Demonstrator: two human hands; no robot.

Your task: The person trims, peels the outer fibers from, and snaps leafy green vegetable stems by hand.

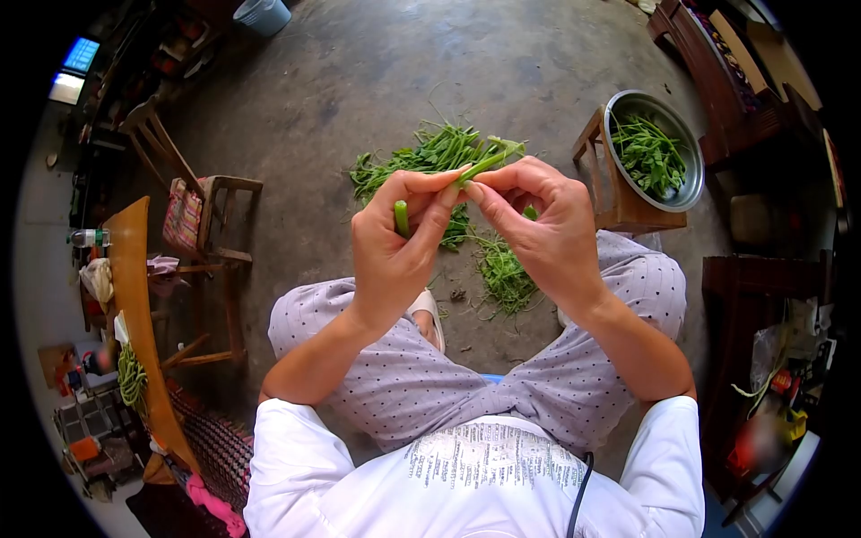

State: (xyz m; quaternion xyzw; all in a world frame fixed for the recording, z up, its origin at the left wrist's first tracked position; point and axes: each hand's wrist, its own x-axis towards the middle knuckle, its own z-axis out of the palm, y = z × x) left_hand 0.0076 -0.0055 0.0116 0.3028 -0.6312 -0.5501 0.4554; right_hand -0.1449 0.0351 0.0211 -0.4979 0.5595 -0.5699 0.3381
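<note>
Above my lap, my left hand (395, 233) is closed around a green vegetable stem (485, 166), whose cut end pokes out between the fingers. My right hand (545, 231) pinches the same stem at its middle, fingertips almost touching those of the left hand. A bit of green leaf shows behind the right thumb. Beyond the hands, a heap of green stems and leaves (437, 148) lies on the floor. Nearer my feet is a smaller pile of thin leafy scraps (505, 272).
At right, a metal basin (689, 191) of leafy greens sits on a wooden stool (619, 215). A wooden chair (208, 193) and a table (134, 269) with a bundle of long green beans (132, 377) stand at left. A blue bucket (262, 15) is at the back.
</note>
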